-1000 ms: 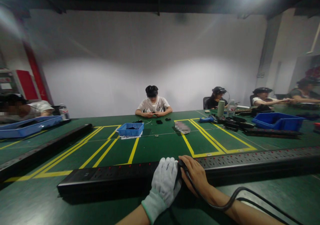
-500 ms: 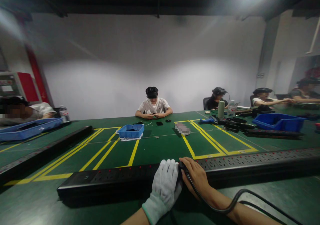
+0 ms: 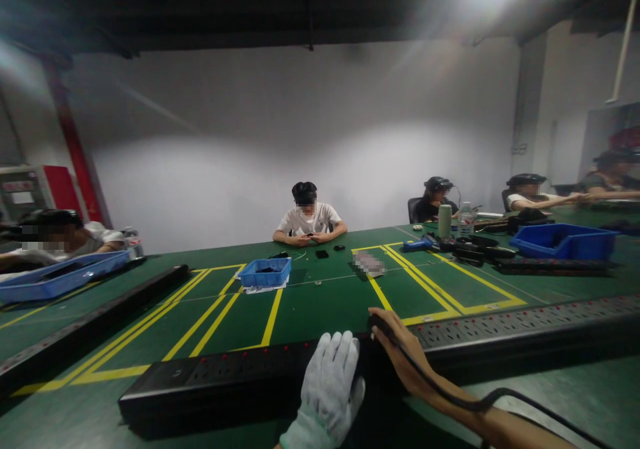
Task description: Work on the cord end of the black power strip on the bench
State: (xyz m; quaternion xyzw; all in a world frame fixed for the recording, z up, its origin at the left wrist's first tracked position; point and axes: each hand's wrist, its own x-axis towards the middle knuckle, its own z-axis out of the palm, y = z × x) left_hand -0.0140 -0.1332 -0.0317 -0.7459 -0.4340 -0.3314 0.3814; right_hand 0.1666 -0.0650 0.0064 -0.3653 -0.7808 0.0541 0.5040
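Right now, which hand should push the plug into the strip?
Right hand, probably: its fingers pinch the cable end at the power strip; the gloved left hand lies flat on it.

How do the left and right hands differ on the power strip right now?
The left hand wears a white glove; the right hand is bare. The left hand lies flat and open; the right hand grips a black plug. Both rest on the black power strip.
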